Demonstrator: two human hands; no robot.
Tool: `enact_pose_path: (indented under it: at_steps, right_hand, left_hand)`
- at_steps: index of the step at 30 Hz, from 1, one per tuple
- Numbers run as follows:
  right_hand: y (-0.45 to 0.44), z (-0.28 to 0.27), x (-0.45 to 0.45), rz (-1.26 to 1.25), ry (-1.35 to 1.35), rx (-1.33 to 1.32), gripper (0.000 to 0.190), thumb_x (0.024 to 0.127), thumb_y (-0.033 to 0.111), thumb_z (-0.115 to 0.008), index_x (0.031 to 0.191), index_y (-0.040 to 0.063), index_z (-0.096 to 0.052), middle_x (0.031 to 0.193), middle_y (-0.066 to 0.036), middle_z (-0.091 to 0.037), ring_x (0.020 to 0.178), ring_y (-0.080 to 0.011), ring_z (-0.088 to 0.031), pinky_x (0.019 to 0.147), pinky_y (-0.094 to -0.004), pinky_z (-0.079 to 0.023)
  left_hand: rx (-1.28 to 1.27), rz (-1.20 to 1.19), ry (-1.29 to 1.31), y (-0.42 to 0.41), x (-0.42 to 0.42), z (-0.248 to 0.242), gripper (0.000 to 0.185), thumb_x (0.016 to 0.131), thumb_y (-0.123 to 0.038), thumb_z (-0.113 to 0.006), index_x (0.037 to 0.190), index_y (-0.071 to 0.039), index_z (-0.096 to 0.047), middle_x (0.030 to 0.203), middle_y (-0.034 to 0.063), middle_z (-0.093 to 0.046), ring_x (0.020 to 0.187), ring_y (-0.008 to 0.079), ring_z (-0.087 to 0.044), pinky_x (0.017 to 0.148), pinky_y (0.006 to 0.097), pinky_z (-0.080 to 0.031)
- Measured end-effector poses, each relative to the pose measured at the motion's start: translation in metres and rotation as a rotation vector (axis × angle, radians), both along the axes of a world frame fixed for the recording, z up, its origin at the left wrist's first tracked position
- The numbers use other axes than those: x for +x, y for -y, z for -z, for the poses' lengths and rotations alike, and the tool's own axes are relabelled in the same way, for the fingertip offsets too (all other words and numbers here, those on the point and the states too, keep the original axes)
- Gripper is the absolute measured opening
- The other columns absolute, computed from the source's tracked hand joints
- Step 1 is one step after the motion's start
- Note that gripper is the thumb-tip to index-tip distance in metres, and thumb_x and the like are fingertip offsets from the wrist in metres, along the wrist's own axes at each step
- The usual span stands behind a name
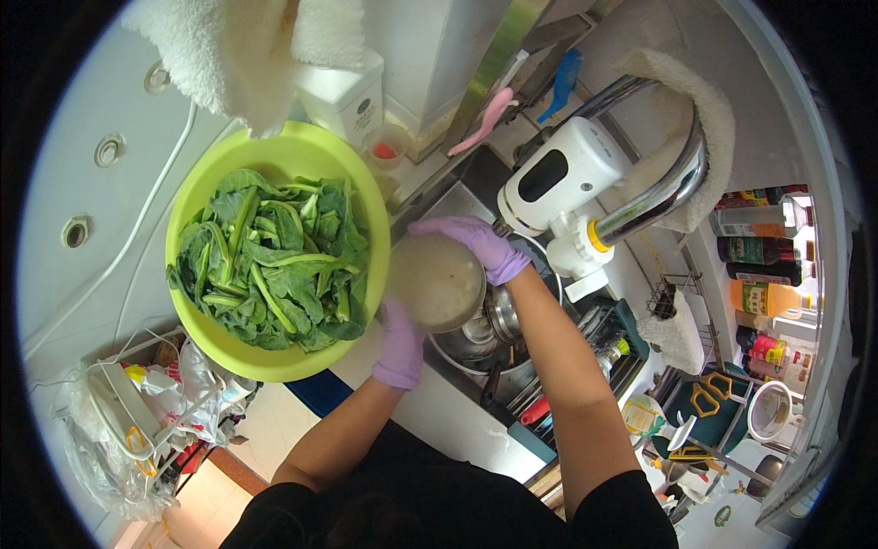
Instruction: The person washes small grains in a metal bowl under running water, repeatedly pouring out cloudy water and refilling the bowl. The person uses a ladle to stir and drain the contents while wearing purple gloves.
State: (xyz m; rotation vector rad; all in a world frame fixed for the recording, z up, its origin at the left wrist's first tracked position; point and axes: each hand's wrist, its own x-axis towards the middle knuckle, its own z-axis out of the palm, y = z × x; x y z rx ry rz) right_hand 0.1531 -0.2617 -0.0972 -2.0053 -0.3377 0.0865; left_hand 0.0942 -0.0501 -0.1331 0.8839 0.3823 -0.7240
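My left hand point(400, 346) and my right hand point(473, 243), both in purple gloves, hold a round bowl point(439, 283) between them. Cloudy, pale liquid appears to fill it. The left hand grips the near-left side; the right hand lies along the far side and rim. To the left of the bowl stands a large yellow-green plastic basin point(278, 370) with leafy green vegetables point(274, 261) in it. The bowl is over the left edge of the sink, beside a large metal pan point(446, 357) that holds metal bowls point(504, 312). Some fingers are hidden by the bowl.
A chrome faucet point(658, 206) with a white heater unit point(562, 175) reaches over the sink. White towels point(206, 55) hang at the top left. A dish rack point(603, 350) and several bottles point(761, 254) stand to the right. At the lower left is a bin with plastic bags point(110, 439).
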Motion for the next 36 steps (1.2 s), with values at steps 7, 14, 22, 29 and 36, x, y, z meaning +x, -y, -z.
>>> enact_pose_path:
  at_steps: [7,14,22,29,36]
  right_hand:
    - [-0.001,-0.002,0.003,-0.02,0.05,-0.102,0.039,0.088,0.009,-0.045,0.126,0.007,-0.056,0.124,-0.01,-0.061,0.112,-0.026,-0.059,0.099,-0.035,-0.045]
    - [-0.003,-0.003,0.004,-0.016,0.004,-0.086,0.039,0.089,0.009,-0.044,0.126,0.008,-0.056,0.125,-0.01,-0.061,0.114,-0.0261,-0.058,0.1,-0.0345,-0.044]
    - [-0.001,0.007,0.007,-0.036,0.073,-0.104,0.038,0.09,0.01,-0.043,0.126,0.007,-0.056,0.126,-0.011,-0.06,0.115,-0.0258,-0.058,0.101,-0.0345,-0.043]
    - [-0.001,0.007,0.007,-0.031,0.068,-0.115,0.037,0.09,0.01,-0.044,0.124,0.007,-0.058,0.126,-0.01,-0.06,0.115,-0.0248,-0.058,0.101,-0.0342,-0.044]
    - [-0.003,0.003,0.009,-0.024,0.008,-0.052,0.037,0.09,0.009,-0.044,0.123,0.007,-0.058,0.124,-0.011,-0.061,0.115,-0.0256,-0.058,0.101,-0.0342,-0.044]
  left_hand:
    - [-0.005,-0.029,-0.02,0.003,0.004,-0.005,0.076,0.091,-0.066,-0.037,0.144,-0.012,-0.031,0.144,0.0079,-0.042,0.131,0.0247,-0.043,0.109,0.0417,-0.035]
    - [0.004,-0.044,-0.018,0.001,0.003,0.004,0.073,0.093,-0.064,-0.037,0.145,-0.014,-0.031,0.144,0.0078,-0.042,0.13,0.0251,-0.043,0.108,0.0428,-0.035]
    - [0.006,-0.016,-0.004,0.002,0.007,-0.011,0.074,0.091,-0.066,-0.038,0.145,-0.016,-0.03,0.144,0.0068,-0.041,0.13,0.0245,-0.043,0.107,0.0425,-0.037]
    - [-0.036,-0.033,-0.033,0.0,0.008,-0.017,0.06,0.099,-0.05,-0.038,0.145,-0.013,-0.028,0.145,0.008,-0.037,0.131,0.0236,-0.041,0.107,0.0405,-0.037]
    - [0.007,-0.045,-0.061,0.001,0.01,-0.021,0.059,0.099,-0.049,-0.038,0.143,-0.01,-0.032,0.143,0.0089,-0.041,0.129,0.0238,-0.043,0.106,0.0398,-0.038]
